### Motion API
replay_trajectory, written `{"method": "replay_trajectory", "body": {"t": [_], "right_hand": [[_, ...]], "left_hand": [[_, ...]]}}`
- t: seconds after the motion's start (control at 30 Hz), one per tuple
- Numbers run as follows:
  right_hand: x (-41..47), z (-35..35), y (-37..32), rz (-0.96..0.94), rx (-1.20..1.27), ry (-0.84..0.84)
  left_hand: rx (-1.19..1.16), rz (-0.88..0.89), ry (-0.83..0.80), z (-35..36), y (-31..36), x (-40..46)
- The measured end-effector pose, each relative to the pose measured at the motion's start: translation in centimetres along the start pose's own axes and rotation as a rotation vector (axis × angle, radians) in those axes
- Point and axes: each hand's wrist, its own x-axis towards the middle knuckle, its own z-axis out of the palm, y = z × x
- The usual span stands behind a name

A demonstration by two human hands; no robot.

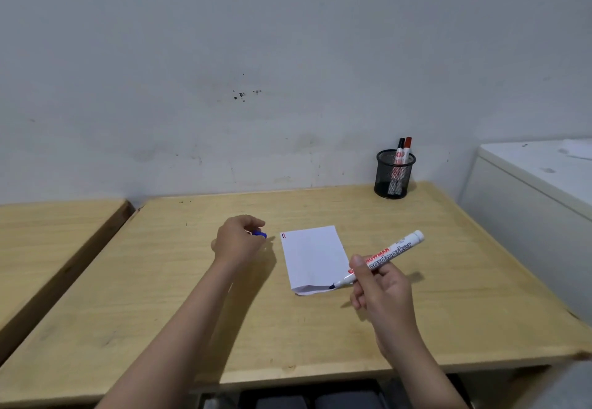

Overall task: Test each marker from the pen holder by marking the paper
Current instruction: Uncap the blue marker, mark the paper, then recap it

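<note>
A small white sheet of paper (pixel 312 256) lies on the wooden table (pixel 448 264), with short red marks at its far left corner. My right hand (pixel 379 287) holds an uncapped white marker (pixel 389 256); its dark blue tip rests at the paper's near right corner. My left hand (pixel 238 239), to the left of the paper, is closed around the marker's blue cap (pixel 260 234). A black mesh pen holder (pixel 394 173) stands at the table's far right edge, with a black-capped marker (pixel 400 146) and a red-capped marker (pixel 407 145) upright in it.
A second wooden table (pixel 48 226) adjoins on the left, separated by a narrow gap. A white cabinet (pixel 528 191) stands to the right of the table. A pale wall (pixel 256 72) runs directly behind both tables.
</note>
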Motion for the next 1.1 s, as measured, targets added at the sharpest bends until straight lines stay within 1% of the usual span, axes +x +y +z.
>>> {"method": "replay_trajectory", "body": {"t": [0.1, 0.23, 0.3, 0.37, 0.4, 0.47, 0.53, 0.57, 0.6, 0.67, 0.77, 0.8, 0.93, 1.1], "right_hand": [[0.7, -0.4, 0.4, 0.009, -0.017, 0.01], [1.8, -0.5, 0.8, -0.002, -0.058, 0.007], [2.5, 0.0, 0.7, -0.009, -0.066, 0.003], [3.4, 0.7, 0.4, -0.007, -0.056, -0.002], [3.9, 1.1, 0.2, -0.011, -0.044, -0.003], [5.1, 2.1, -0.3, -0.036, -0.043, -0.008], [6.7, 3.4, -0.7, -0.044, -0.081, -0.029], [7.6, 4.1, -0.7, -0.035, -0.094, -0.051], [8.6, 4.9, -0.7, -0.02, -0.087, -0.075], [10.7, 6.4, -0.2, 0.018, -0.052, -0.111], [13.2, 8.4, 1.5, 0.076, -0.099, -0.162], [13.7, 8.8, 2.2, 0.091, -0.127, -0.18], [14.0, 9.5, 4.9, 0.087, -0.209, -0.212], [14.4, 9.4, 5.8, 0.066, -0.228, -0.161]], "left_hand": [[0.134, 0.011, -0.037, 1.5, -1.0, 1.8], [0.149, 0.027, -0.072, 2.5, -0.8, 2.6], [0.051, 0.004, -0.114, 2.6, -1.3, 2.9], [-0.069, 0.022, -0.119, 2.7, -2.0, 2.8], [-0.137, 0.027, -0.101, 2.6, -2.2, 2.5], [-0.3, 0.015, -0.016, 2.4, -2.1, 1.8], [-0.334, 0.028, 0.085, 2.4, -2.1, 0.8], [-0.317, 0.043, 0.095, 2.4, -2.2, 0.3], [-0.305, 0.054, 0.068, 2.3, -2.2, -0.2], [-0.226, 0.069, -0.027, 2.4, -2.3, -1.0], [0.164, 0.212, -0.152, 2.3, -2.2, -1.1], [0.245, 0.242, -0.182, 2.2, -2.1, -1.0], [0.321, 0.237, -0.221, 2.1, -2.1, -0.6], [0.405, 0.257, -0.24, 1.9, -1.7, -0.4]]}}
